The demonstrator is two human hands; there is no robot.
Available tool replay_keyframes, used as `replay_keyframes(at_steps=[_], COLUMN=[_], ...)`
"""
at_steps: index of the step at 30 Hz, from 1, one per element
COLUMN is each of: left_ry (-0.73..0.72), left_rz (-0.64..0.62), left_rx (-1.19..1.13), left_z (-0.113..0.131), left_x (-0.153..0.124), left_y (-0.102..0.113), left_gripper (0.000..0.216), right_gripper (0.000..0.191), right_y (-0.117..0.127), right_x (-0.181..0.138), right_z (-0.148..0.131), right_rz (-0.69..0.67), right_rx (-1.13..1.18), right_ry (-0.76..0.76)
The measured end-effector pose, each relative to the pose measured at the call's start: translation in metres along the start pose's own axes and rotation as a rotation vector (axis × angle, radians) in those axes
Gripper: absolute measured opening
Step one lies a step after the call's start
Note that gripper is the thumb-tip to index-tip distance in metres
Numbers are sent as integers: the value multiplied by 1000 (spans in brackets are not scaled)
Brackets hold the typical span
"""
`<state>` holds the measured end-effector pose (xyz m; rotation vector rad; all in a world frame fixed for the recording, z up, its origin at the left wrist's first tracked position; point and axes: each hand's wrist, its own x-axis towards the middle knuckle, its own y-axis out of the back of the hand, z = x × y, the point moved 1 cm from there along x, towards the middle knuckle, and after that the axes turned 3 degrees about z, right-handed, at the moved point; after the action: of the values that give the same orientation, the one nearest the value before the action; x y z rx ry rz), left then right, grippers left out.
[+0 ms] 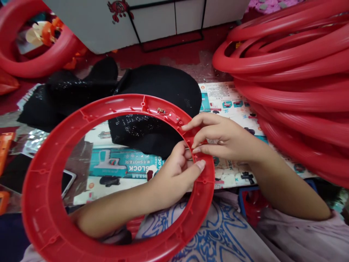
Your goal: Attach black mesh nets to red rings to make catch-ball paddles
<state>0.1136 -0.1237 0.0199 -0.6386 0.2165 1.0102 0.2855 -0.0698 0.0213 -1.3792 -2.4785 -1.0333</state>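
A red plastic ring (38, 183), its ribbed hollow side facing up, is tilted in front of me. My left hand (174, 176) comes up through the ring's opening and grips its right side, thumb on the channel and fingers at the inner edge. Over the same stretch of rim, my right hand (222, 136) has its fingertips bent down into the channel. Whatever they pinch there is too small or hidden to make out. Just above those fingertips, a small red part (172, 117) with thin wire sits in the channel, beside a brass-coloured piece (160, 110).
Black cloth pieces (163, 80) lie behind the ring on printed cardboard (109, 163). Large red rings (286, 94) are piled at right, and another red ring (62, 54) is at upper left. A white panel (155, 22) stands at the back. A phone-like object (68, 182) shows through the opening.
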Motion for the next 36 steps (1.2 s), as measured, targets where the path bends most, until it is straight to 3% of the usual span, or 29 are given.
replay_keyframes(at_steps=[7,12,16,20,25,36], left_ry=[-94,-125,-28,18,75,50], left_rz=[20,102,48,-19,-152,-173], left_rx=[110,491,685,738,803,801], left_z=[-5,-5,2,7,6,6], left_x=[4,7,4,0,-2,-4], left_y=[1,12,16,14,13,13], left_gripper=[29,30,36,45,42,25], right_gripper=[12,11,10,10,9,9], right_y=[0,-2,0,2,1,-2], right_x=[-1,-1,0,0,1,0], right_z=[0,-2,-5,-7,-8,-8], right_rz=[-33,-8,49,89,16,-31], right_rx=[-7,29,14,-50,-129,-244], right_ry=[37,-49,-15,46,65,115])
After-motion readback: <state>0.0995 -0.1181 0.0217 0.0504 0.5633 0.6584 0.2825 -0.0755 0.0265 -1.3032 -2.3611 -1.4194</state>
